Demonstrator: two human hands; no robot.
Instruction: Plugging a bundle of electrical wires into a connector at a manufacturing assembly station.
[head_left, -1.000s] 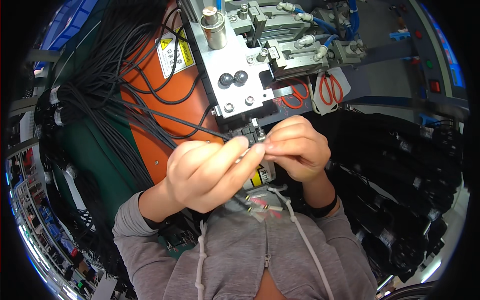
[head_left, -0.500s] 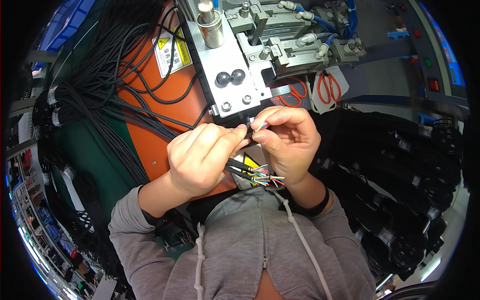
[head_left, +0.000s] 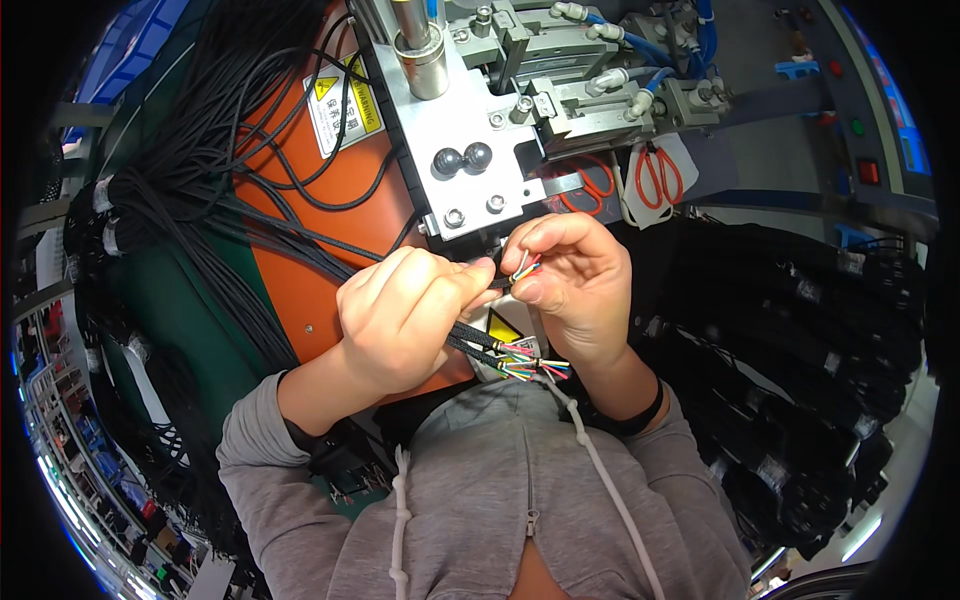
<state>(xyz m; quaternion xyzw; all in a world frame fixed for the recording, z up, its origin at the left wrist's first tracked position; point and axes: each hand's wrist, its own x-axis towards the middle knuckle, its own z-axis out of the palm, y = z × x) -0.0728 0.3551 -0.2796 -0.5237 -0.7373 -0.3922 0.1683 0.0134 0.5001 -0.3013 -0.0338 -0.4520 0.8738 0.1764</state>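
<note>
My left hand [head_left: 405, 310] is closed on a black braided cable [head_left: 500, 285], gripping it close to its end, just below the machine's front edge. Thin coloured wires [head_left: 526, 268] fan out from that end, red, blue, yellow and white among them. The thumb and forefinger of my right hand [head_left: 580, 285] close around these wires; the exact contact is partly hidden. Under my hands lie several more black cables [head_left: 472, 338], their coloured wire ends [head_left: 522, 362] bare and splayed, close to my grey top.
A metal press-like machine [head_left: 470, 195] with blue air hoses [head_left: 645, 45] stands ahead. Red-handled scissors [head_left: 658, 178] lie beyond my right hand. Black cable bundles [head_left: 780, 340] fill the right side; loose black cables [head_left: 200, 205] cross an orange panel [head_left: 290, 270] on the left.
The wires at the held cable's end now spread wider, with a white one standing up. My right fingers have shifted slightly, and a clamp part on the machine sits a little further left.
</note>
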